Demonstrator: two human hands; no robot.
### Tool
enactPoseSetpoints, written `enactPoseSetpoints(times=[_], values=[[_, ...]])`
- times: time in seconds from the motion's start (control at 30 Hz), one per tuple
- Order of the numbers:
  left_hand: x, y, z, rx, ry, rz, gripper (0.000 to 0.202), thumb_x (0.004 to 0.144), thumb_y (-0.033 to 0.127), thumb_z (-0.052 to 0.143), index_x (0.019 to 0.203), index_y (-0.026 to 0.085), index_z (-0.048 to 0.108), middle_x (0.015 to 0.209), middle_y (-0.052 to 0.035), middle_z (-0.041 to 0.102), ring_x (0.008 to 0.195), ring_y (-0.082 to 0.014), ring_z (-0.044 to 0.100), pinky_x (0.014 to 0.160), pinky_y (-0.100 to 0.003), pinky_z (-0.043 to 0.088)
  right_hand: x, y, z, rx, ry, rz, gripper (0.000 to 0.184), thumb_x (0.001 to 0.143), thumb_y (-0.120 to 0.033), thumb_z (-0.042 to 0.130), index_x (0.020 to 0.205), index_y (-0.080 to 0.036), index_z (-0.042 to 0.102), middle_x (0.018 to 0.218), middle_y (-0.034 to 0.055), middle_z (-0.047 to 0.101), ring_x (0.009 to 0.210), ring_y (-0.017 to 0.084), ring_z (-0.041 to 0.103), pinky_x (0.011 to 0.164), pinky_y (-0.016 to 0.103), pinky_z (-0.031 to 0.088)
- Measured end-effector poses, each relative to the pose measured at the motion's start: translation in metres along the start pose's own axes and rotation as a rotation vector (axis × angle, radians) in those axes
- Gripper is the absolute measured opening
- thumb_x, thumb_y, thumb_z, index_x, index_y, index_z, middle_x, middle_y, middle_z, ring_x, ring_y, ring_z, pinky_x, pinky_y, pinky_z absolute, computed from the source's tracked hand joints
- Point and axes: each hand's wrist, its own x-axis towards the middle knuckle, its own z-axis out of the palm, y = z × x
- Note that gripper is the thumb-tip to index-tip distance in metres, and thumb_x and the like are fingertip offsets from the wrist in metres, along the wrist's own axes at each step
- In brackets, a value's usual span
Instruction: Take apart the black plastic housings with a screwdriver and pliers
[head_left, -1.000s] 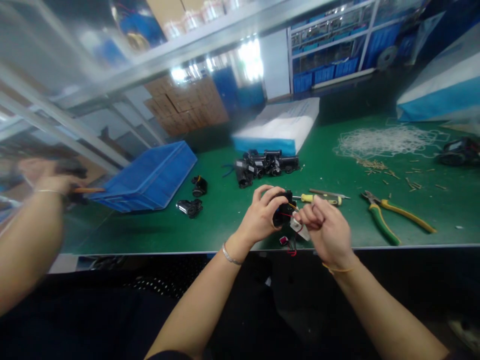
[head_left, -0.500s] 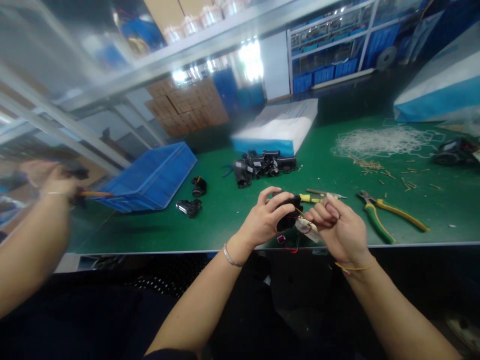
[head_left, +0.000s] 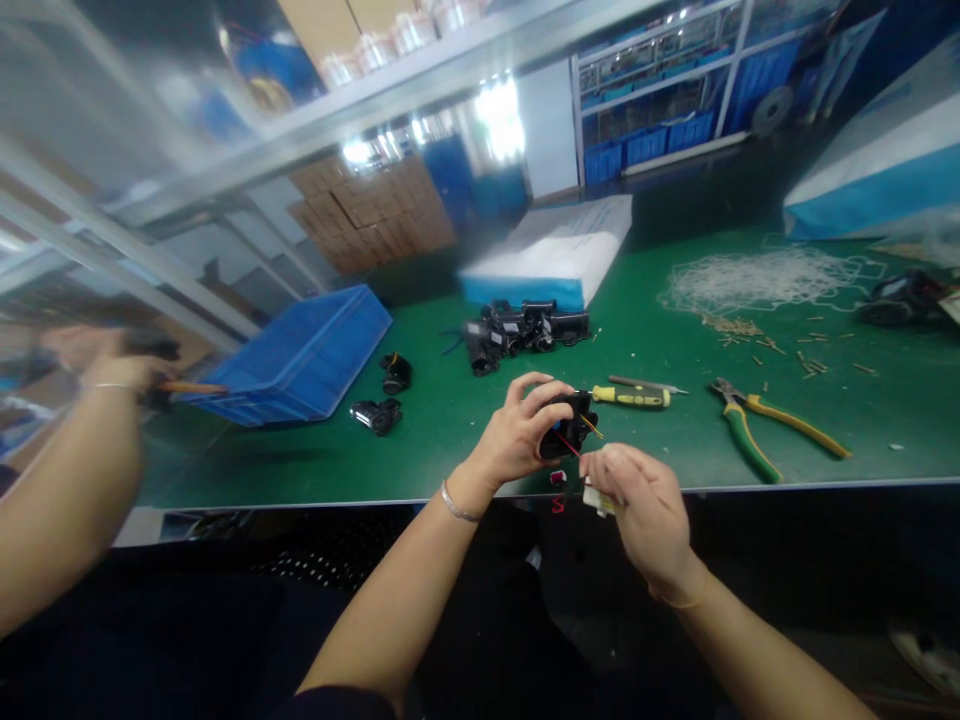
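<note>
My left hand [head_left: 523, 428] is closed around a black plastic housing [head_left: 576, 424] just above the front edge of the green bench. A short yellow wire [head_left: 592, 428] pokes out of its side. From the housing a red wire [head_left: 570, 447] runs to the pinched fingers of my right hand [head_left: 641, 505], which is shut on it. Below those fingers hangs a whitish piece [head_left: 598, 500], partly hidden by the hand. A small red-and-white part [head_left: 557, 478] with red wire dangles under the housing. Behind lie a yellow screwdriver [head_left: 632, 397] and a thin metal tool [head_left: 651, 385].
Diagonal cutters [head_left: 750, 420] lie right on the green bench [head_left: 450, 450]. Several black housings [head_left: 525, 330] are piled behind; a blue crate [head_left: 300, 350] stands left. White ties [head_left: 765, 280] and brass pins [head_left: 814, 365] lie back right. Another person's arm [head_left: 82, 460] reaches in at left.
My right hand has moved down and slightly left, drawing the red wire out from the housing. The housing has shifted a little left, and the screwdriver shows more fully.
</note>
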Motion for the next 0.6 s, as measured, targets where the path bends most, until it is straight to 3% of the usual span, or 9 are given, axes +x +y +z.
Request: enactPoseSetpoints(times=[0.17,0.6], values=[[0.001,0.006,0.000,0.057,0.048,0.075,0.032,0.079,0.032,0.069,0.107,0.025,0.055,0.129,-0.0045,0.055,0.129,-0.0260,0.035,0.103,-0.047,0.045,0.022,-0.028,-0.010,0.311,0.034,0.118,0.044,0.096,-0.026,0.044,0.053,-0.021,0.036,0.051,-0.0060,0.024,0.051,0.012,0.022,0.065,0.033,0.035],[0.003,0.012,0.004,0.079,0.039,0.161,0.028,0.080,0.022,0.067,0.107,0.026,0.059,0.130,-0.0019,0.056,0.132,-0.0244,0.033,0.103,-0.046,0.046,0.017,-0.046,-0.023,0.313,0.073,0.230,0.045,0.096,-0.027,0.045,0.052,-0.020,0.036,0.051,-0.0055,0.022,0.052,0.012,0.020,0.066,0.033,0.037]])
